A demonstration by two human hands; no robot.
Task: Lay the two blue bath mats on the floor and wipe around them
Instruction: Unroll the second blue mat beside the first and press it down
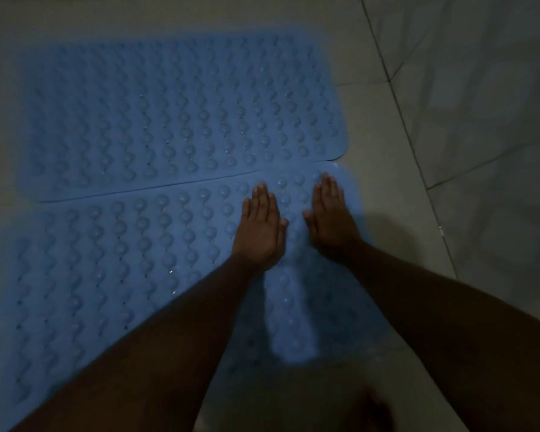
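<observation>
Here, in dim light, a person's left hand (259,229) and right hand (332,222) rest palm down on the nearer blue rubbery bath mat (122,260), a round-cornered rectangle studded with rows of raised bumps and small holes. Both hands lie flat, fingers (262,198) straight and close together, thumbs turned toward each other, grasping nothing. The right hand sits at 3 o'clock of the left, with a narrow strip of mat between them. They are set near the mat's 2 o'clock corner, the right hand's fingertips just short of its far edge.

The second blue bumped bath mat (175,113), of the same pattern, lies flat at 12 o'clock of the first. Their long edges meet along a thin dark seam and part slightly at the right-hand corners; whether one overlaps the other cannot be told. Both mats lie on the pale tiled floor (387,198), which shows at 3 o'clock of them, crossed by dark grout lines (399,113).

Bare forearms reach in from 5 and 7 o'clock, shading the nearer mat. At 6 o'clock, in deep shadow, is what seems a bare foot (376,410), too dark to make out.
</observation>
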